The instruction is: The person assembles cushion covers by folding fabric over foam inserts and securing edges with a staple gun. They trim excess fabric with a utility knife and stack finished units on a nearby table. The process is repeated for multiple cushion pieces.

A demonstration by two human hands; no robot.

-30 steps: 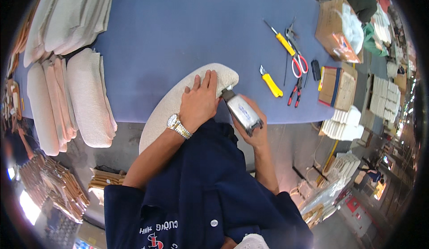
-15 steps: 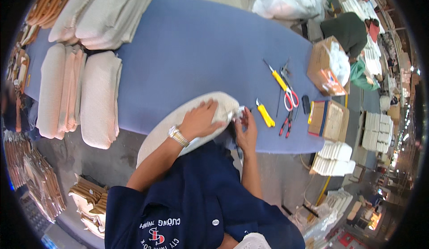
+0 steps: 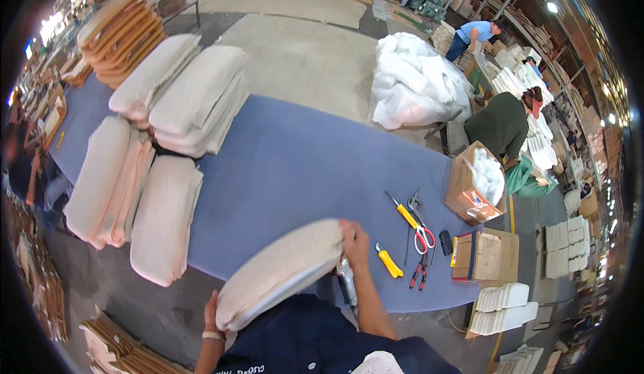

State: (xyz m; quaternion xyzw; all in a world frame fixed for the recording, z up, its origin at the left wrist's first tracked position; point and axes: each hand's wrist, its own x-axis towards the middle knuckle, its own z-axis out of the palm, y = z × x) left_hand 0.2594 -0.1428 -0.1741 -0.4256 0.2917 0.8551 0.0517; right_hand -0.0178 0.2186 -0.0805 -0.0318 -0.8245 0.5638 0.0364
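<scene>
A long, rounded, beige fabric-covered cushion (image 3: 282, 266) is tilted up at the table's near edge, close to my body, a pale strip of its lower side showing. My left hand (image 3: 212, 313), with a metal watch on the wrist, holds the cushion's near left end. At its right end, my right hand (image 3: 355, 243) grips the fabric edge, thumb side on top. Just below that hand is a grey hand-tool body (image 3: 348, 283), partly hidden by my forearm. Yellow-handled cutters (image 3: 389, 263) lie to the right of my right hand.
Red-handled scissors (image 3: 424, 238) and red-black pliers (image 3: 418, 273) lie on the blue table (image 3: 288, 152). An open carton of white stuffing (image 3: 463, 189) and a flat carton (image 3: 493, 256) stand at the right edge. Beige cushions (image 3: 168, 220) are stacked left. A co-worker (image 3: 496, 126) bends beyond.
My left hand has gone from the cushion's top to its left end. My right hand now grips the right end, and the cushion is tipped up. The view has swung upward.
</scene>
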